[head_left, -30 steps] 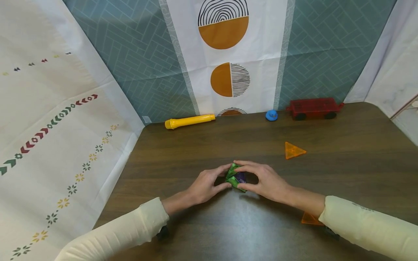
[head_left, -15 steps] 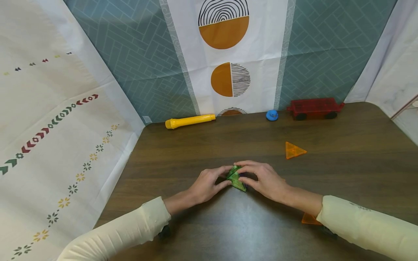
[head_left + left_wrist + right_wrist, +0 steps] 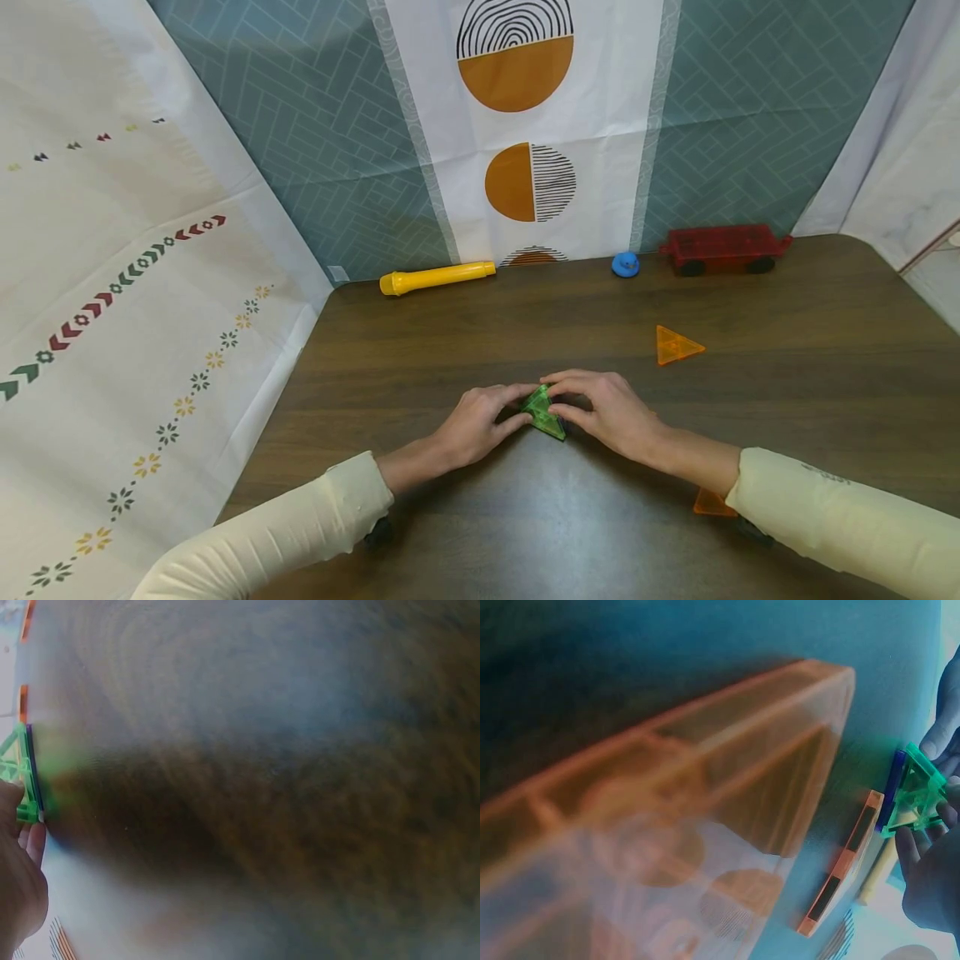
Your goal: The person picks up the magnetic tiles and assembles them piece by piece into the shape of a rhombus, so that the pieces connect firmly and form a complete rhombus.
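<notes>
Translucent green triangular magnetic tiles (image 3: 545, 415) lean together at mid-table, forming a small pyramid shape. In the right wrist view a purple tile (image 3: 893, 784) lies flat beneath them; it is mostly hidden in the head view. My left hand (image 3: 476, 425) holds the left side of the green tiles between thumb and fingers. From the right, my right hand (image 3: 611, 415) pinches them, its fingertips along the upper edges and its thumb near the front face. The left wrist view catches the green tiles (image 3: 21, 776) only at its left edge, beside the fingers.
An orange triangular tile (image 3: 677, 345) lies right of the hands, and another orange tile (image 3: 712, 503) is partly under the right forearm. Along the table's back edge are a yellow toy microphone (image 3: 437, 277), a blue rubber duck (image 3: 626, 264) and a red toy wagon (image 3: 725, 249).
The green tiles stood apart with purple showing between them; now they tilt together and cover most of the purple. My right thumb has shifted up slightly; the left hand has barely moved.
</notes>
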`<control>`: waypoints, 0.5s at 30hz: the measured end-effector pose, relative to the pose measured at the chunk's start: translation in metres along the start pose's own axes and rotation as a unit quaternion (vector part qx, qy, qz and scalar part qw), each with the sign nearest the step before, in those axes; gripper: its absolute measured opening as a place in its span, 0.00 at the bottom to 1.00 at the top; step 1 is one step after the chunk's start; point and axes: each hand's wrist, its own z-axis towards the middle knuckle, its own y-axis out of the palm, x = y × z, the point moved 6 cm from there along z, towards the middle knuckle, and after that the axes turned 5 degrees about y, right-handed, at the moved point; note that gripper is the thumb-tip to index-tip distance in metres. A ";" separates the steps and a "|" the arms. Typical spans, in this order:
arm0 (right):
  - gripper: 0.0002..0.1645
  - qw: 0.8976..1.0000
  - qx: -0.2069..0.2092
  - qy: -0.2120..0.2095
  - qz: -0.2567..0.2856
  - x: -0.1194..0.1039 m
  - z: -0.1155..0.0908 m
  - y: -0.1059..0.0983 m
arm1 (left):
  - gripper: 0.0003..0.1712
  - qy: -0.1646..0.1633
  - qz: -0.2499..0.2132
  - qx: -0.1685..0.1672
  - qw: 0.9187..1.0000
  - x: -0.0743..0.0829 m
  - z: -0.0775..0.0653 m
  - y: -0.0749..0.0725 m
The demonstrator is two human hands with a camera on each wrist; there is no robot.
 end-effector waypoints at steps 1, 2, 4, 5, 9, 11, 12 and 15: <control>0.14 1.000 0.000 0.001 0.000 0.001 0.000 0.000 | 0.26 0.004 0.003 0.000 1.000 0.001 0.000 0.000; 0.13 1.000 0.001 0.001 0.001 0.001 0.001 0.000 | 0.26 0.008 0.007 -0.001 1.000 0.002 0.000 0.000; 0.13 1.000 0.002 0.001 0.003 0.001 0.001 0.000 | 0.26 0.016 0.013 -0.001 1.000 0.003 -0.001 -0.001; 0.12 1.000 0.002 0.001 0.003 0.001 0.001 0.000 | 0.26 0.020 0.016 -0.001 1.000 0.004 -0.001 -0.001; 0.11 1.000 0.002 0.000 0.009 0.002 0.000 0.001 | 0.27 0.027 0.027 -0.002 0.999 0.005 -0.002 0.000; 0.11 1.000 0.002 0.002 0.011 0.002 0.000 0.001 | 0.28 0.029 0.032 -0.004 0.999 0.004 -0.003 0.000; 0.11 1.000 0.002 0.003 0.012 0.002 0.000 0.001 | 0.28 0.030 0.034 -0.004 0.999 0.004 -0.003 0.001; 0.11 1.000 -0.001 0.006 0.015 0.001 0.000 0.001 | 0.28 0.033 0.040 -0.004 0.999 0.005 -0.003 0.001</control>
